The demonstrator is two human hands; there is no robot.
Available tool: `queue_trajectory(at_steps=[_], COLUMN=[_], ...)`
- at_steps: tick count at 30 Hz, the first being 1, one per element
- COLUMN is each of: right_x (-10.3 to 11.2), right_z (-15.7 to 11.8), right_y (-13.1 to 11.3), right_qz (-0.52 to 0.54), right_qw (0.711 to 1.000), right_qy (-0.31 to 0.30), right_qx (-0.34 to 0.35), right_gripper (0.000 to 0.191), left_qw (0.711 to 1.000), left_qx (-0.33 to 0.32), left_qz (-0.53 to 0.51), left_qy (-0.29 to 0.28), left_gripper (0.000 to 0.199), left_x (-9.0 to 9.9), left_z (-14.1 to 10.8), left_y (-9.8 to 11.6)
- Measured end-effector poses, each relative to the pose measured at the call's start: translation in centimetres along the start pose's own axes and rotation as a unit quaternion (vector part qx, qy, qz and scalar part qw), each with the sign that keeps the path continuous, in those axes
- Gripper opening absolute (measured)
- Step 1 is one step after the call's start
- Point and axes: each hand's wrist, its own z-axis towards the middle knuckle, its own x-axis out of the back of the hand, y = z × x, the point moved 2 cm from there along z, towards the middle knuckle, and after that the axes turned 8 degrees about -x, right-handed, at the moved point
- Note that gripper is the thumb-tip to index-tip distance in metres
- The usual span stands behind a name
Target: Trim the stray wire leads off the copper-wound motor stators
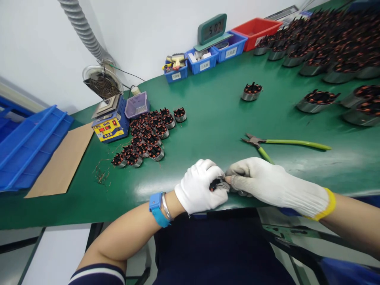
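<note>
My left hand point(200, 186), in a white glove, is closed around a motor stator point(214, 184) at the table's front edge. Only a bit of the stator's black and copper top shows between the fingers. Beside it my right hand point(261, 180), in a knitted glove with a yellow cuff, is pinched shut close to the stator. A bare fingertip pokes out of that glove, and whatever is in the pinch is too small to make out. Just beyond the right hand lie green-handled cutting pliers point(292, 142), their jaws apart.
Wound stators point(148, 134) cluster at left near wire scraps point(102, 176) and a blue-yellow soldering device point(111, 124). More stators point(335, 51) crowd the far right; a single stator point(251, 92) stands mid-table. Blue bins point(204, 63), a red bin point(257, 29) and a clock point(212, 29) line the wall.
</note>
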Motion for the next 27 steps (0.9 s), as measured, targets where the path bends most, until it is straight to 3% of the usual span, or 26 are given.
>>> queue_trajectory(at_steps=[3, 6, 10, 15, 19, 23, 27], right_x=[0.5, 0.8, 0.3, -0.2, -0.1, -0.2, -0.8], right_z=[0.2, 0.4, 0.6, 0.7, 0.5, 0.3, 0.2], right_y=[0.0, -0.4, -0.7, -1.0, -1.1, -0.9, -0.5], right_qz=[0.085, 0.172, 0.196, 0.214, 0.223, 0.239, 0.208], right_qw=[0.994, 0.970, 0.955, 0.951, 0.950, 0.947, 0.966], right_qy=[-0.074, -0.174, -0.218, -0.215, -0.208, -0.202, -0.150], right_qx=[-0.001, -0.011, -0.054, -0.067, -0.067, -0.067, -0.041], right_gripper=[0.042, 0.049, 0.051, 0.052, 0.051, 0.043, 0.030], left_qw=[1.000, 1.000, 0.999, 1.000, 0.999, 0.993, 0.986], left_qx=[-0.011, -0.012, -0.013, -0.006, -0.009, -0.023, 0.001], left_qz=[-0.008, -0.001, -0.001, -0.011, -0.041, -0.112, -0.145], left_qy=[-0.005, -0.021, -0.032, -0.025, 0.018, 0.039, 0.082], left_gripper=[0.012, 0.010, 0.011, 0.013, 0.019, 0.047, 0.083], left_x=[0.0, 0.0, -0.1, -0.2, 0.4, 1.1, 0.8], left_z=[0.0, 0.0, 0.2, 0.1, -0.2, -0.7, -1.2], left_y=[0.0, 0.0, 0.0, 0.0, 0.3, 0.9, 0.9])
